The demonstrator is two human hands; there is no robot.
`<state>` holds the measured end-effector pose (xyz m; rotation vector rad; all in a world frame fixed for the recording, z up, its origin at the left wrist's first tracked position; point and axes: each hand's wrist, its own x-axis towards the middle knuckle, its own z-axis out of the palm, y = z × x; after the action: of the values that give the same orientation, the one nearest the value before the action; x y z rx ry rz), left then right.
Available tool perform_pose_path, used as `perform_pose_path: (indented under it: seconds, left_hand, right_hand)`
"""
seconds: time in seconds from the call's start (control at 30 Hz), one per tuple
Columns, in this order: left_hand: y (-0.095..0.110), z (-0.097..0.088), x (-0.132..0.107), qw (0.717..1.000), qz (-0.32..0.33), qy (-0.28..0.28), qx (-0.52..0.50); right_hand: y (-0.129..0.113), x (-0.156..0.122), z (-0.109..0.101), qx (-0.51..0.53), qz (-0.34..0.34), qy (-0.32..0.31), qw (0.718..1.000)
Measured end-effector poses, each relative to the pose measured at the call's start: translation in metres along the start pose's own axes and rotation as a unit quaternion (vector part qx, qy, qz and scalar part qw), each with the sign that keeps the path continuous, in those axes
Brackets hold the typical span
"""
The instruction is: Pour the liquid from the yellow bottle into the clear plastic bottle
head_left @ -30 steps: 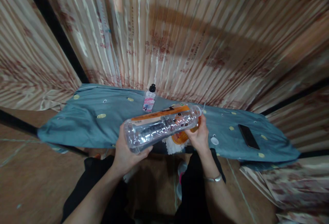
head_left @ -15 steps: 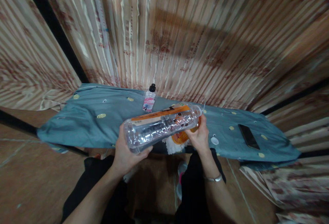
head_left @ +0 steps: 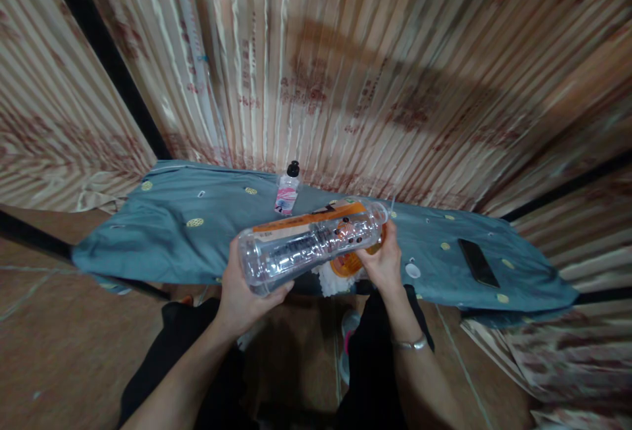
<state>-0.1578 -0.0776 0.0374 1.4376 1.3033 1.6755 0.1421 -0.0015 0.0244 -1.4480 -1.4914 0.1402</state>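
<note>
A large clear plastic bottle (head_left: 306, 245) with an orange and cream label lies tilted across my view, its neck to the right. My left hand (head_left: 247, 295) is closed round its base end. Near the neck, my right hand (head_left: 382, 260) is closed, its thumb below the bottle's side; the other fingers are partly hidden. An orange container (head_left: 345, 264) shows beneath the bottle and beside my right thumb; most of it is covered. Under that is a white frilly cloth or tissue (head_left: 330, 283). Just right of my right hand lies a small white cap (head_left: 413, 270).
A blue-grey patterned cloth (head_left: 158, 239) covers the bench in front of me. On it are a small pink-and-white bottle with a black cap (head_left: 287, 193) and a dark phone (head_left: 478, 263). Striped curtains (head_left: 316, 68) hang behind, with black poles (head_left: 106, 54) at the sides.
</note>
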Motion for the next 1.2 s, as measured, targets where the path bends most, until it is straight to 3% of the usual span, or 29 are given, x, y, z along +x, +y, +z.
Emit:
perform_pose_path:
  seconds: [1.2]
  left_hand:
    - [0.0021,-0.0007,-0.0003,1.0,-0.008,-0.002,0.005]
  right_hand:
    - [-0.0044,-0.0004,-0.0012,0.001,-0.001,0.005,1.0]
